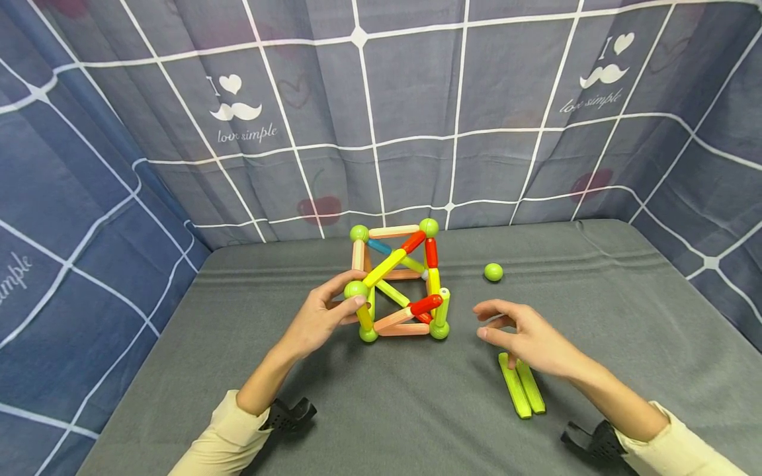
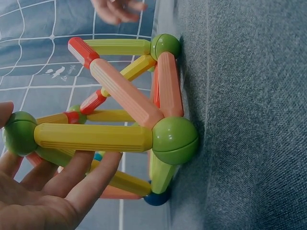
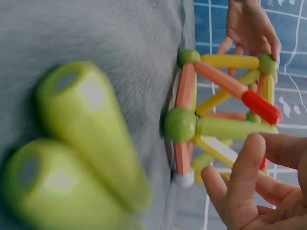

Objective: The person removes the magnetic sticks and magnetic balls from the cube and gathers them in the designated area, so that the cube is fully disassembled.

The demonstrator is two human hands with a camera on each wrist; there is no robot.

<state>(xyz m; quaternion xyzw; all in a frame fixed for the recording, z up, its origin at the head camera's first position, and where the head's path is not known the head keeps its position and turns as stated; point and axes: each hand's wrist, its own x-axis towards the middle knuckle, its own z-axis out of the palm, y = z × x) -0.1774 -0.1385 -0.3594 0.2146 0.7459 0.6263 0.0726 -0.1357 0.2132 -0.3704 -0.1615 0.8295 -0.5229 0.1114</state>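
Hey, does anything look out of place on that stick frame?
Yes: the frame has a green upright at its near right corner with a bare top; the other three upper corners carry green balls.

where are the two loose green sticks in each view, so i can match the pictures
Head: the green sticks lie lower right, partly behind the right hand.
Left wrist: not in this picture.
Right wrist: large and blurred, lower left.
Shared landmark: the ball-and-stick frame, visible in all three.

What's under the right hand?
In the head view, two green sticks lie partly beneath the right hand, which covers the far end of the right stick; anything else directly below is hidden.
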